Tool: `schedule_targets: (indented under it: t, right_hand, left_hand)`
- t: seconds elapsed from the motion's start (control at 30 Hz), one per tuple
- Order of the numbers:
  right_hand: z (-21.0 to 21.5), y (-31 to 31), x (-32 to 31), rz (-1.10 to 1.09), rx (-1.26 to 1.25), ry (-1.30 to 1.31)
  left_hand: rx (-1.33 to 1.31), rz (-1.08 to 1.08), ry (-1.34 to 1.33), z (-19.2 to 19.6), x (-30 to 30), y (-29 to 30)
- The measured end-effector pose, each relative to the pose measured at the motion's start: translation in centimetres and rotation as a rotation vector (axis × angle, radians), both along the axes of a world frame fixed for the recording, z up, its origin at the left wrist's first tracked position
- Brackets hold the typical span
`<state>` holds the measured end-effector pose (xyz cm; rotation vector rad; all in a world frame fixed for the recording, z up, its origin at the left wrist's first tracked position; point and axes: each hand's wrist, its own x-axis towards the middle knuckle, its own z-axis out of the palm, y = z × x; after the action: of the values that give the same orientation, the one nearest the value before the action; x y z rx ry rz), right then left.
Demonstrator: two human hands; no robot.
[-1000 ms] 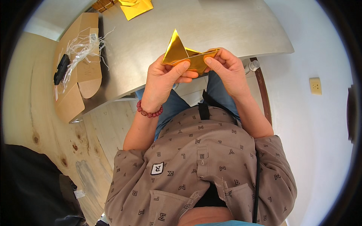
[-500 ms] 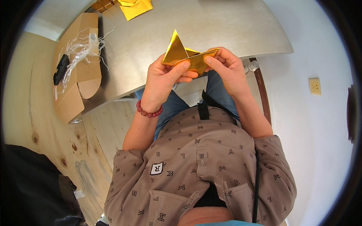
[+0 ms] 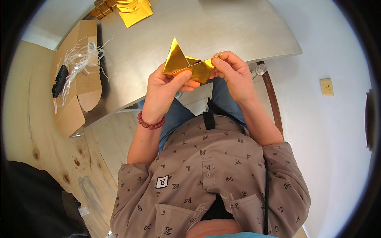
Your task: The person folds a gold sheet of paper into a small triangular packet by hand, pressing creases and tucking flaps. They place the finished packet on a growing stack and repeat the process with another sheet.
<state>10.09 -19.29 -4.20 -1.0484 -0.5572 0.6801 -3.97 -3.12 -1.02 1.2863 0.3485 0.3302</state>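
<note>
Between my two hands is a sheet of shiny gold paper (image 3: 201, 70), folded, with one pointed flap standing up at its left side. My left hand (image 3: 168, 86) pinches the lower left part, thumb in front and fingers behind and below. At the right end, my right hand (image 3: 233, 73) grips the corner between thumb and forefinger, its other fingers curled and partly hidden. The paper is held in the air over the table's near edge, above my lap.
A metal table (image 3: 166, 27) spans the front. On its far left lie folded gold papers (image 3: 137, 15) beside brown bundles (image 3: 104, 8). An opened cardboard box (image 3: 88, 85) with clear plastic strips (image 3: 81, 57) and a black object (image 3: 60, 81) lies at the left.
The view has shifted slightly. My right thumb has moved up toward the paper's right corner, and more of the gold front face shows between my hands.
</note>
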Motion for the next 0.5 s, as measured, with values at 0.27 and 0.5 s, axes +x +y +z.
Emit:
schedule_targets:
  t: [0.27, 0.5]
  right_hand:
    - [-0.42, 0.23, 0.0, -0.038, 0.033, 0.089]
    - [0.31, 0.11, 0.27, -0.028, 0.017, 0.184]
  left_hand:
    - [-0.003, -0.033, 0.011, -0.18, -0.1, 0.25]
    - [-0.047, -0.029, -0.001, 0.08, 0.09, -0.03]
